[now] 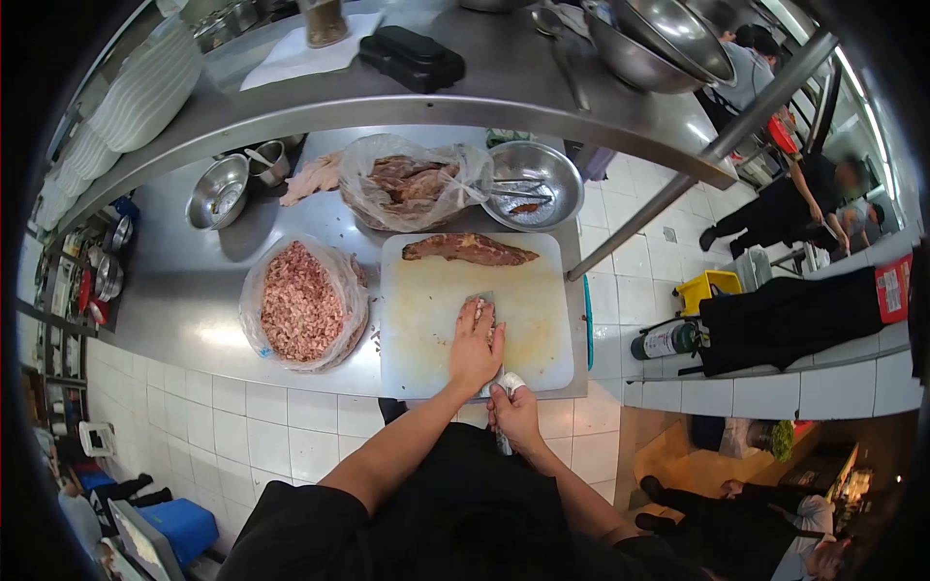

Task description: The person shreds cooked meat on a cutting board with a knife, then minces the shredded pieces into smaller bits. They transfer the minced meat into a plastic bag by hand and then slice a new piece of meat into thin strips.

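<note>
My right hand (514,414) is wrapped around the pale handle of a knife (512,383) at the near edge of the white cutting board (417,334). The blade points away from me and is mostly hidden under my left hand (475,347). That hand lies over it with fingers stretched forward; small pale bits show at the fingertips. Farther up the board rests a long browned piece of meat (470,250). To the left, a clear plastic bag (356,310) holds finely diced meat (302,305). Behind the board sits another bag with large meat pieces (412,184).
A steel bowl with tongs (531,184) stands behind the board, and another bowl (218,192) stands left. A metal shelf (407,108) with stacked plates (145,82) overhangs the back. Its post (639,225) rises at right. Several people are around the room.
</note>
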Motion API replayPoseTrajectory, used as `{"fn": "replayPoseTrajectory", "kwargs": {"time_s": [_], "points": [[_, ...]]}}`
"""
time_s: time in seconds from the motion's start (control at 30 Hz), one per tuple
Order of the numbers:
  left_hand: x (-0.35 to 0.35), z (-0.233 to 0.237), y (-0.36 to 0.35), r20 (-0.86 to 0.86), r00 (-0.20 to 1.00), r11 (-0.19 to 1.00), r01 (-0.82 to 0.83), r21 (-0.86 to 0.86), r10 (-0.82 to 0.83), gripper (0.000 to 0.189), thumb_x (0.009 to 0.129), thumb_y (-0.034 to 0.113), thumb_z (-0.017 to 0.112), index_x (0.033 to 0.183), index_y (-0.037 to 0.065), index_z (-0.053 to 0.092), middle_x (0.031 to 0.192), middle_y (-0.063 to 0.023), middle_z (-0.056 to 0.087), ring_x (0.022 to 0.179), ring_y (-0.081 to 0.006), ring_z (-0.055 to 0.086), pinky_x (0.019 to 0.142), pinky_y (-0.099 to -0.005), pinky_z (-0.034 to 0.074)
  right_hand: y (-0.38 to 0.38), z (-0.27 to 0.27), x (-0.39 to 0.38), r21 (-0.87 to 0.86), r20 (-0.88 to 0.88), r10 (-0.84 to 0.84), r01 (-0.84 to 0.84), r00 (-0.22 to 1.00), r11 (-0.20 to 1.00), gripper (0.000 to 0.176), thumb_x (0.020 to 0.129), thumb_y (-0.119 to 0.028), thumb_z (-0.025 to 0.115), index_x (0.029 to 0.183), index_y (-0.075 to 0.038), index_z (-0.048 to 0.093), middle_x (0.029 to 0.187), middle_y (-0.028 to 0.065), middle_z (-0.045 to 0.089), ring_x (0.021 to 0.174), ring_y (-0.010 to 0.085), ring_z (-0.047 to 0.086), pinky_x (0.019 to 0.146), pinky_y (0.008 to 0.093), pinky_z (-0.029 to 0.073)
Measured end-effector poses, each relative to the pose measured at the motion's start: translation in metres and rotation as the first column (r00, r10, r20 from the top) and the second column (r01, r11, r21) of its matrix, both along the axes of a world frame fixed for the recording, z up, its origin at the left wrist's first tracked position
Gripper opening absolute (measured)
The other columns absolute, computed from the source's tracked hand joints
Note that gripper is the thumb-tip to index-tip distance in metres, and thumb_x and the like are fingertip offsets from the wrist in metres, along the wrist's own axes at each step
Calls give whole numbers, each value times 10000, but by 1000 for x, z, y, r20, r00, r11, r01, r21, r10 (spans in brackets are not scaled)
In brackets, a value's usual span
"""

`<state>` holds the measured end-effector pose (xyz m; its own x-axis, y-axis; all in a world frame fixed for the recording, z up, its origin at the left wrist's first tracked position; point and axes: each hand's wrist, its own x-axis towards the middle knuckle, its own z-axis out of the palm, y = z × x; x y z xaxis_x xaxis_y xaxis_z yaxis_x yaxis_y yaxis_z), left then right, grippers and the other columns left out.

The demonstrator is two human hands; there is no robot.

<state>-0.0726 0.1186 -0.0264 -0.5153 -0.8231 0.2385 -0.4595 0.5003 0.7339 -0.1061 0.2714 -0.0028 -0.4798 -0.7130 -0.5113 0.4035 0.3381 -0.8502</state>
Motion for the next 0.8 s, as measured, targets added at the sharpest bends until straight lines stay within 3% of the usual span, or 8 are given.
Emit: {"fn": "replayPoseTrajectory", "kwargs": {"time_s": [0.17,0.3,0.37,0.53,0.6,0.7,0.73,0.8], "points": [[22,6,-25,-205,973,995,-100,20,102,441,1073,238,638,1448,6,650,1588,-288,513,1478,-482,480,1216,-539,431,-26,13,13,-37,-79,86,-90,993,995,167,1123,-188,641,1040,-45,614,789,29,639,547,100,582,476,274,460],[81,50,-91,-240,903,897,-402,-185,356,398,1083,213,614,1400,-20,676,1504,-299,587,1415,-501,530,1201,-524,436,-92,45,40,-108,-149,303,-320,941,941,178,1121,-191,633,1092,-15,623,799,23,628,576,99,586,511,277,475],[125,80,-141,-295,845,862,-494,-109,447,399,1093,222,596,1391,-33,673,1444,-303,627,1370,-490,569,1175,-524,448,-128,57,63,-101,-217,465,-494,858,864,205,1113,-197,647,1074,3,629,797,29,636,580,100,593,515,293,476],[222,52,-253,-93,734,734,-678,-44,673,473,1105,337,580,1441,18,675,1467,-256,640,1415,-468,547,1188,-556,409,-152,68,66,-77,-412,584,-666,699,742,202,1095,-211,671,1095,-9,668,759,24,634,600,102,614,533,317,488],[235,59,-255,363,640,719,-679,-145,677,522,1092,444,586,1440,73,703,1514,-225,622,1504,-437,470,1231,-625,305,-138,58,40,14,-695,475,-650,540,760,212,1065,-223,696,1159,-33,706,725,57,633,594,156,639,544,353,508],[248,50,-254,276,699,747,-572,-338,660,561,1073,531,588,1412,107,731,1577,-194,583,1580,-421,371,1246,-683,207,-106,21,-21,241,-958,285,-480,21,844,267,985,-227,741,1187,-52,748,789,155,685,634,333,697,568,442,538],[251,48,-254,153,730,698,-538,-473,666,464,1069,478,629,1262,87,788,1450,-200,675,1469,-400,510,1215,-616,307,-100,23,-39,316,-943,331,-436,-43,843,252,967,-219,747,1153,-49,753,849,180,698,708,372,705,621,464,553],[262,43,-264,110,812,788,-509,-347,573,398,1063,438,651,1179,87,798,1315,-182,725,1354,-375,584,1183,-571,347,-94,24,-64,388,-920,376,-389,-109,836,236,950,-212,752,1120,-47,758,909,205,712,782,412,713,675,486,568]]}}
